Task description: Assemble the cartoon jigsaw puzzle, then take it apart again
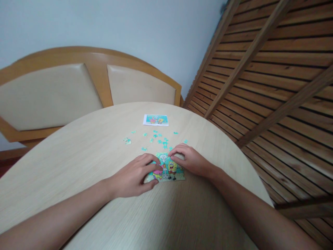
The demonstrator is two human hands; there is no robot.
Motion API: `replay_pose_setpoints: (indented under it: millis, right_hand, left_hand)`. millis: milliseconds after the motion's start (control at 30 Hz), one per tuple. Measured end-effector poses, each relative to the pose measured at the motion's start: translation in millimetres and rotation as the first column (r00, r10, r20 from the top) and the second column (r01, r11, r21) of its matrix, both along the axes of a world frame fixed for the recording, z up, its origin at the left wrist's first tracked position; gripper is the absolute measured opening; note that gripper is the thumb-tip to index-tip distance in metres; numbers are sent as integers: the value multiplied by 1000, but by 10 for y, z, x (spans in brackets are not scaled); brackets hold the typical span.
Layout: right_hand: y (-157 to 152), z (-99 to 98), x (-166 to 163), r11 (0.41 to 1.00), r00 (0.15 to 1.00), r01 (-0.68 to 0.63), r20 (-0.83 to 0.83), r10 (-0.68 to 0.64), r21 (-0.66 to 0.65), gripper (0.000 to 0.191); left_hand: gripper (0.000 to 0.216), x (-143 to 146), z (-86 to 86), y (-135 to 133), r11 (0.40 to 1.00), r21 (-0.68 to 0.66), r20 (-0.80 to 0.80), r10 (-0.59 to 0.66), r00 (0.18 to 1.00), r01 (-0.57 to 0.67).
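A small, partly assembled cartoon jigsaw puzzle [168, 169] lies on the round wooden table [104, 163] in front of me. My left hand [135, 177] rests on its left side, fingers curled over the edge and pressing on the pieces. My right hand [188, 160] lies on its upper right corner, fingers bent and pressed down on the pieces. Several loose turquoise puzzle pieces [156, 138] are scattered just beyond the puzzle. A small reference picture card [155, 119] lies farther back.
A wooden bench with two beige padded backs [52, 93] curves behind the table. A slatted wooden wall [273, 86] stands to the right. The table's edge falls away close to the right of my right hand.
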State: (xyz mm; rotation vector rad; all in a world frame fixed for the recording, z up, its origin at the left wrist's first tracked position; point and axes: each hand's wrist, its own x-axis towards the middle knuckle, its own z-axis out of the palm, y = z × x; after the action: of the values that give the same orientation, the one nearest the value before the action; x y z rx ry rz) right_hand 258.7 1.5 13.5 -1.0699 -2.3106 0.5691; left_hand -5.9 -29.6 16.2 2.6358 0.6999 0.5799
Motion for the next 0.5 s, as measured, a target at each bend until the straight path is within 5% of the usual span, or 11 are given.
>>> replay_pose_setpoints:
  millis: [500]
  right_hand:
    - [11,55,29,995,999,14,29,-17,100,8]
  left_hand:
    - [29,-4,1,-5,1000,7,4,1,1000,-1]
